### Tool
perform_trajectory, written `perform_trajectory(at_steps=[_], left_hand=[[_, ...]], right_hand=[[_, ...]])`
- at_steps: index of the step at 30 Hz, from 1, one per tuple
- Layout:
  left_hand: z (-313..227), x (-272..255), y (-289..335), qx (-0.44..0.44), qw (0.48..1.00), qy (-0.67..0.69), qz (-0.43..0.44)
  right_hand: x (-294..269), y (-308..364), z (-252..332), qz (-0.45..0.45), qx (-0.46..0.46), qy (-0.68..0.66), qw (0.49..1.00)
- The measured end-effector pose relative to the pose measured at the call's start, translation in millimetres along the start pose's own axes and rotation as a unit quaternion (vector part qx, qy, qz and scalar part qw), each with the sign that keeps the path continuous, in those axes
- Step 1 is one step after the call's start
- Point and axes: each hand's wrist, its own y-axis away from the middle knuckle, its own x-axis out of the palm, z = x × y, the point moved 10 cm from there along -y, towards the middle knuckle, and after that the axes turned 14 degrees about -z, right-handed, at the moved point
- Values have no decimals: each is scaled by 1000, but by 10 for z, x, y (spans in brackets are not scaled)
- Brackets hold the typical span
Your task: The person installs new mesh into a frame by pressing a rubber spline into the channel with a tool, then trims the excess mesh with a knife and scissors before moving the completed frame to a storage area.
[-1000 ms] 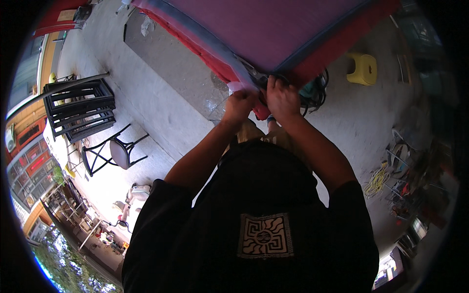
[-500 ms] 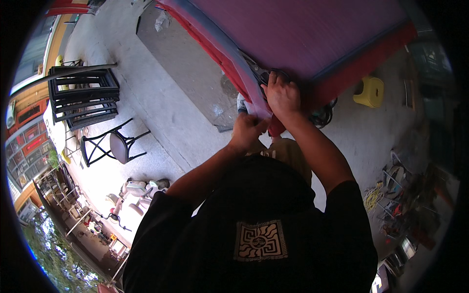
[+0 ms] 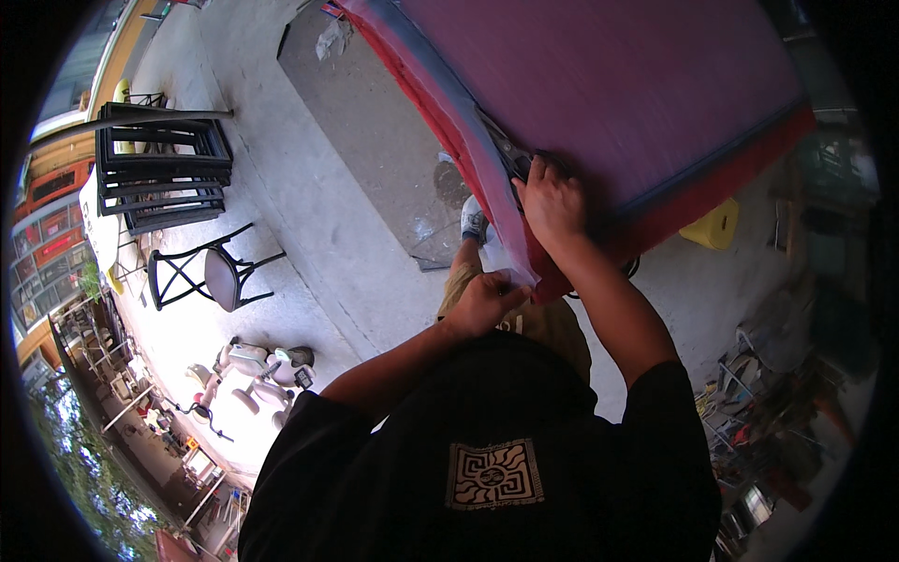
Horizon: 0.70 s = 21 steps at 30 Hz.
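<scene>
A large panel with a purple-red top (image 3: 609,84) stands in front of me, with red cloth (image 3: 412,94) along its side. A thin, translucent sheet (image 3: 501,211) overhangs its left edge. My right hand (image 3: 552,201) is closed round the dark handles of a pair of scissors (image 3: 506,148), whose blades lie along that edge, pointing away from me. Below the near corner, my left hand (image 3: 484,304) pinches the sheet's loose end, thumb on top. Its fingertips are partly hidden.
A dark mat (image 3: 375,140) lies on the concrete floor to the left. Beyond it are stacked black frames (image 3: 164,169), a black chair (image 3: 220,272) and a scooter (image 3: 253,375). A yellow container (image 3: 714,225) stands right of the panel, and clutter (image 3: 758,412) lies at lower right.
The panel appears lower and further right in view. My left hand has moved down and away from the right, drawing the sheet's end outward. My right hand still grips the scissors.
</scene>
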Motion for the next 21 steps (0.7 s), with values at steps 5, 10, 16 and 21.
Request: perform_trajectory(at_steps=[5, 10, 16, 21], left_hand=[[48, -4, 18, -94, 992, 77, 13], [-133, -39, 9, -30, 999, 1, 31], [-118, -13, 32, -26, 998, 64, 10], [-157, -3, 40, -14, 997, 75, 17]], right_hand=[[-48, 19, 18, 12, 10, 3, 1000], [-52, 30, -10, 27, 21, -5, 999], [-92, 22, -13, 15, 24, -9, 1000], [-102, -86, 41, -2, 21, 9, 1000]])
